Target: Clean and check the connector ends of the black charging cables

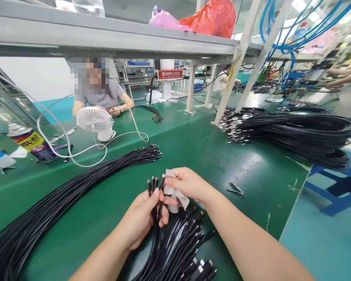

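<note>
My left hand (148,214) is closed round several black cables (155,226), their metal-tipped plugs standing up above the fingers. A grey cloth (175,195) is pinched in my right hand (188,183), pressed against the rightmost plug (162,181) of that group. Below both hands lies a pile of black cables (190,234) with silvery connector ends. To the left, a long bundle of black cables (84,191) stretches over the green table, its plugs pointing toward the middle.
A small white fan (95,121) with a looping white cord stands ahead, beside a spray can (32,142). Nail clippers (236,189) lie to the right. A large coil of black cables (295,128) rests at the right edge. A person (102,91) sits opposite, under an overhead shelf (114,35).
</note>
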Motion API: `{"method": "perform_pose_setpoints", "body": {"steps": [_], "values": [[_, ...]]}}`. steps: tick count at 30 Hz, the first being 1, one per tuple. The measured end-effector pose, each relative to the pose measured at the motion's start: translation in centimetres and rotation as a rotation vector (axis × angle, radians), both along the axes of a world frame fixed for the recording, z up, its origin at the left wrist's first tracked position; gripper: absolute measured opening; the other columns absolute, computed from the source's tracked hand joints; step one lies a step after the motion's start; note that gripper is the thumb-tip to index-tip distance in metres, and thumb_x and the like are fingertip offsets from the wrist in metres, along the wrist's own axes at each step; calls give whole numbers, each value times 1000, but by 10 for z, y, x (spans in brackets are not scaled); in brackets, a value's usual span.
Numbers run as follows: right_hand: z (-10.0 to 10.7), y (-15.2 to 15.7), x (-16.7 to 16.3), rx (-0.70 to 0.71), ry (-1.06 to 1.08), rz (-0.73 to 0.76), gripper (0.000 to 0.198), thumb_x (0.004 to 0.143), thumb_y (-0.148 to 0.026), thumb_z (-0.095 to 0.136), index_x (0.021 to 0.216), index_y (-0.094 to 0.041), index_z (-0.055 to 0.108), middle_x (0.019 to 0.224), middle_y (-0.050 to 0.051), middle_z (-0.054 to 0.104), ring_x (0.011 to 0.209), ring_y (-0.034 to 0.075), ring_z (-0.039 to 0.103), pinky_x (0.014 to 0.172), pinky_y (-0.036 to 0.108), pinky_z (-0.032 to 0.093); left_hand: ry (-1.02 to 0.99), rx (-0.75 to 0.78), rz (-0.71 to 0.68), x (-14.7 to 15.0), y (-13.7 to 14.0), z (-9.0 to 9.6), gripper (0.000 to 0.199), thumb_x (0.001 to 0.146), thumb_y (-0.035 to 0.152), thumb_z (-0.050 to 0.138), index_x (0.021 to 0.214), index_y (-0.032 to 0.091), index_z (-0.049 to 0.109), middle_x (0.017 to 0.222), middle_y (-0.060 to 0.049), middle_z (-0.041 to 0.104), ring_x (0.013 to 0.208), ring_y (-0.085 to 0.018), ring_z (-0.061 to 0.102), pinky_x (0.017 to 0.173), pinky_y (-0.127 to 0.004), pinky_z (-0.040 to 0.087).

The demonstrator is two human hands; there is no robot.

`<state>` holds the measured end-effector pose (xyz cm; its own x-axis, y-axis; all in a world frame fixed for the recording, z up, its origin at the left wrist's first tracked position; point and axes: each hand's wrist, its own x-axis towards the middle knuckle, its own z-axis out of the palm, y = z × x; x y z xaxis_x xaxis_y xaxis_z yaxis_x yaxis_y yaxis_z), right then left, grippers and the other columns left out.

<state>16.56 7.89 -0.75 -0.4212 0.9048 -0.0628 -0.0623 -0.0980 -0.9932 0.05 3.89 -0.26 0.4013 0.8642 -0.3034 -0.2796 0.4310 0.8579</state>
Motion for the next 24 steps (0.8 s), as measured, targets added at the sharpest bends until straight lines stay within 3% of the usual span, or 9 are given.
{"method": "perform_pose_setpoints", "body": {"steps": [5, 8, 13, 18, 24], "values": [[0, 0, 0, -30, 102, 147, 42, 71, -52, 73, 81, -12, 61, 62, 1, 63, 46, 9, 52, 42, 19, 39, 8, 7, 24, 0, 1, -2, 38, 74, 50, 71, 73, 16, 53, 72, -5, 68, 43, -8, 50, 45, -22, 35], [-3, 2, -1, -31, 126, 100, 46, 74, -58, 68, 80, -13, 61, 59, 1, 62, 48, 10, 56, 46, 20, 43, -25, 23, 48, 0, 2, -3, 33, 79, 45, 69, 74, 15, 53, 72, -4, 66, 41, -4, 41, 44, -20, 29], [-1, 0, -4, -55, 101, 18, 43, 71, -55, 72, 78, -14, 61, 62, 3, 65, 52, 13, 60, 49, 22, 45, -56, 1, 45, 1, 2, -2, 35, 76, 44, 72, 73, 15, 52, 67, 0, 61, 42, -2, 32, 43, -18, 22], [-1, -1, -4, -46, 127, 53, 39, 69, -49, 76, 77, -14, 59, 64, 1, 64, 51, 10, 57, 49, 20, 44, -28, 40, 44, 2, 2, -2, 33, 77, 44, 71, 78, 15, 56, 68, 0, 62, 43, -3, 35, 44, -19, 26], [-5, 0, -4, 5, 135, 2, 43, 74, -57, 69, 82, -16, 58, 66, 0, 61, 53, 9, 53, 49, 19, 41, -23, 10, 72, 0, 4, -1, 33, 76, 43, 72, 78, 15, 56, 78, -5, 67, 46, -5, 44, 45, -20, 29]]}}
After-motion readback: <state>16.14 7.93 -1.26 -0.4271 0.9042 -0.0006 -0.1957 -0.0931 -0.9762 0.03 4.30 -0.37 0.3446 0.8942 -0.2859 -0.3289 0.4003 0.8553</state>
